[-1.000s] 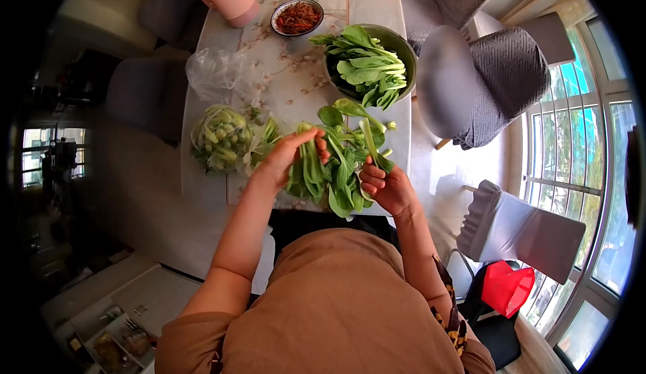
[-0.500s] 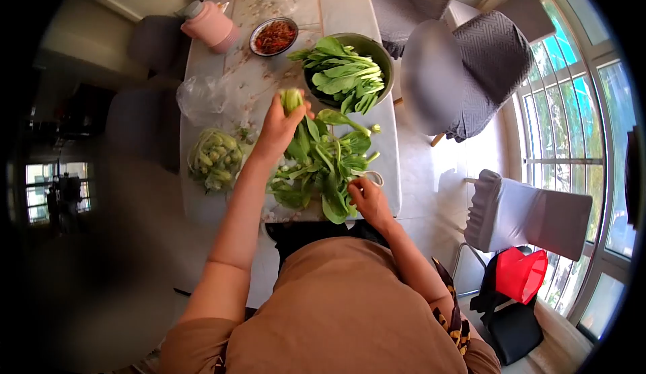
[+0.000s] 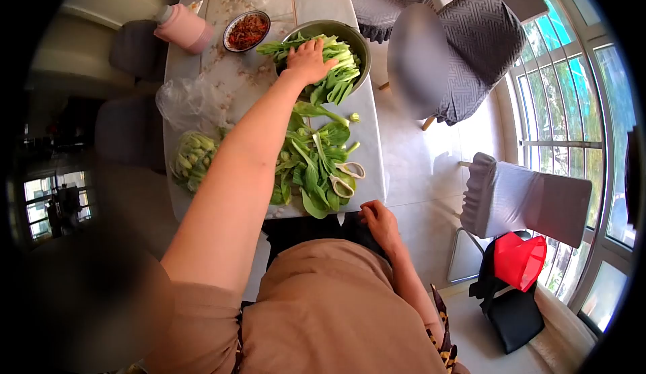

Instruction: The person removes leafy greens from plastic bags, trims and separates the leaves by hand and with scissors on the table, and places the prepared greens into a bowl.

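My left hand [image 3: 309, 63] reaches to the far side of the table and lies on leafy greens [image 3: 343, 71] in a large metal bowl [image 3: 365, 54], its fingers spread. More loose green leaves and stalks [image 3: 306, 165] are heaped at the near edge of the table. Scissors with pale loop handles [image 3: 345, 184] rest on the right of that heap, their blades hidden among the leaves. Off the table's front edge, beside my lap, my right hand [image 3: 381, 226] hangs with loosely bent fingers and nothing visible in it.
On the table [image 3: 286, 0] are a dish of reddish-brown food [image 3: 247, 32], a pink jug [image 3: 185, 28], a crumpled clear bag [image 3: 192, 103] and a bag of green vegetables [image 3: 194, 157]. Covered chairs [image 3: 481, 54] stand to the right, by the windows.
My left hand has moved forward from above the heap, where it held a bunch of greens, onto the bowl's greens. My right hand has drawn back from the scissors toward my lap.
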A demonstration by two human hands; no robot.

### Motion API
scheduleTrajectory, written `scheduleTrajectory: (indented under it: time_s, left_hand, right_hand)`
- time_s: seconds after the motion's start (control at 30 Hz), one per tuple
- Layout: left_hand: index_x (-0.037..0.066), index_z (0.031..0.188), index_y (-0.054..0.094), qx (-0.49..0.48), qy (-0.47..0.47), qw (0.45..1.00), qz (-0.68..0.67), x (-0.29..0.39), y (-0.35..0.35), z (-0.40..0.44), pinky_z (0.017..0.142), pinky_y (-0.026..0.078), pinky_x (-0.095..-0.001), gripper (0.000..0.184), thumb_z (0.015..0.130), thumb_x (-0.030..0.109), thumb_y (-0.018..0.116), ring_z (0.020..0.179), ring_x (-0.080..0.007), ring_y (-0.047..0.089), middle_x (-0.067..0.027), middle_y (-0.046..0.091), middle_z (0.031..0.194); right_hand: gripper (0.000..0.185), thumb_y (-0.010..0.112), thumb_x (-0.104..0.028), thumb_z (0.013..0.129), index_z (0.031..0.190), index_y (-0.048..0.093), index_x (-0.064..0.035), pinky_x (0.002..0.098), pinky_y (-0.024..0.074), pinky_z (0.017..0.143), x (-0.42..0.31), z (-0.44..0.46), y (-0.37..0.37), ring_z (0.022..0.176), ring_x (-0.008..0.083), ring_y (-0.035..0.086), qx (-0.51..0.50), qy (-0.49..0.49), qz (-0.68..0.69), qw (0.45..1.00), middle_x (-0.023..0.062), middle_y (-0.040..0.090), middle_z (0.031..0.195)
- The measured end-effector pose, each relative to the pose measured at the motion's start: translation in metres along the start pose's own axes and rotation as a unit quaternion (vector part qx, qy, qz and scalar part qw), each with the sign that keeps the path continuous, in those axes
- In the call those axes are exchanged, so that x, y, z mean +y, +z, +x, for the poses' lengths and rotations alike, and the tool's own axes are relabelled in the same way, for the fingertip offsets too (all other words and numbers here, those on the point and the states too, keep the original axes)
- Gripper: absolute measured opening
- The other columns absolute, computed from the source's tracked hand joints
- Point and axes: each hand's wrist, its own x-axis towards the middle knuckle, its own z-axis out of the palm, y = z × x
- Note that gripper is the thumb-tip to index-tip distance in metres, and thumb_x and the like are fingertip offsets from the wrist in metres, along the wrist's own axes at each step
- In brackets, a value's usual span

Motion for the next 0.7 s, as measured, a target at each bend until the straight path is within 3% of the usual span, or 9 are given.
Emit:
scheduleTrajectory:
  time_s: [0.07,0.17,0.2,0.33,0.4,0.5,0.57,0.63,0.7]
  left_hand:
    - [0.011,0.158,0.025,0.024,0.014,1.0,-0.005,-0.005,-0.001,-0.003,0.123,0.017,-0.0545,0.082,0.097,0.063,0.044,0.149,-0.0301,0.029,-0.0116,0.03,0.161]
    - [0.012,0.157,0.029,0.153,0.055,0.987,-0.01,-0.012,-0.015,-0.016,0.121,0.023,-0.0518,0.076,0.1,0.059,0.045,0.145,-0.032,0.033,-0.0126,0.031,0.16]
    - [0.012,0.153,0.037,0.216,0.067,0.974,-0.017,-0.009,-0.03,-0.031,0.118,0.027,-0.0514,0.067,0.1,0.051,0.05,0.142,-0.0324,0.038,-0.0134,0.039,0.154]
    - [0.008,0.14,0.051,0.418,0.095,0.902,-0.049,-0.013,-0.053,-0.097,0.114,0.034,-0.0499,0.051,0.099,0.038,0.058,0.133,-0.0357,0.046,-0.0161,0.051,0.14]
    - [0.006,0.134,0.054,0.455,0.088,0.877,-0.127,-0.01,-0.053,-0.159,0.106,0.04,-0.0489,0.045,0.096,0.029,0.061,0.13,-0.0374,0.048,-0.0168,0.053,0.134]
    - [0.007,0.131,0.057,0.454,0.012,0.873,-0.174,0.0,-0.011,-0.275,0.105,0.041,-0.048,0.04,0.093,0.018,0.064,0.128,-0.0362,0.051,-0.016,0.054,0.136]
    - [0.008,0.13,0.058,0.416,-0.077,0.882,-0.21,0.011,0.036,-0.362,0.105,0.041,-0.0468,0.039,0.092,0.015,0.066,0.125,-0.0355,0.052,-0.0151,0.056,0.135]
    - [0.008,0.131,0.055,0.412,-0.179,0.861,-0.236,0.031,0.07,-0.446,0.096,0.046,-0.0462,0.041,0.092,0.01,0.067,0.114,-0.0377,0.056,-0.0152,0.058,0.124]
    - [0.007,0.129,0.056,0.358,-0.323,0.815,-0.32,0.055,0.117,-0.526,0.095,0.047,-0.0446,0.035,0.095,0.012,0.063,0.111,-0.0373,0.059,-0.0165,0.061,0.12]
  right_hand:
    - [0.025,0.056,-0.024,0.101,0.108,0.066,-0.0017,0.0355,0.0548,0.073,0.012,0.0,-0.002,0.077,0.0204,0.071,0.004,0.023,0.021,1.0,0.0122,0.075,0.093]
    - [0.025,0.055,-0.022,0.102,0.108,0.066,0.0004,0.0326,0.0541,0.071,0.017,0.001,-0.006,0.074,0.0176,0.068,-0.008,0.027,0.012,1.0,0.011,0.073,0.088]
    - [0.026,0.055,-0.021,0.103,0.108,0.065,0.0014,0.0312,0.0537,0.069,0.016,0.004,-0.009,0.074,0.0165,0.067,-0.017,0.02,-0.003,1.0,0.0106,0.072,0.086]
    - [0.034,0.054,-0.029,0.104,0.092,0.067,0.001,0.0321,0.0521,0.065,0.005,0.013,-0.016,0.067,0.0177,0.066,-0.046,-0.043,-0.127,0.99,0.0105,0.068,0.072]
    - [0.038,0.056,-0.032,0.103,0.082,0.064,-0.0016,0.0357,0.0494,0.061,0.0,0.015,-0.011,0.06,0.0193,0.062,-0.078,-0.078,-0.175,0.978,0.0109,0.064,0.064]
    - [0.041,0.059,-0.032,0.101,0.075,0.06,-0.0003,0.0401,0.0433,0.055,0.008,0.019,-0.001,0.054,0.0225,0.053,-0.171,-0.179,-0.229,0.942,0.0144,0.056,0.06]
    - [0.041,0.061,-0.031,0.099,0.073,0.058,0.0016,0.04,0.0397,0.053,0.015,0.012,0.011,0.054,0.0191,0.046,-0.238,-0.219,-0.232,0.917,0.0159,0.049,0.059]
    - [0.042,0.063,-0.029,0.098,0.071,0.057,0.0023,0.0396,0.0374,0.052,0.019,-0.001,0.025,0.055,0.0142,0.041,-0.321,-0.195,-0.262,0.889,0.0149,0.043,0.057]
    - [0.044,0.065,-0.028,0.096,0.068,0.054,0.0034,0.0401,0.0357,0.049,0.028,-0.018,0.041,0.055,0.0121,0.038,-0.382,-0.227,-0.267,0.855,0.0125,0.038,0.054]
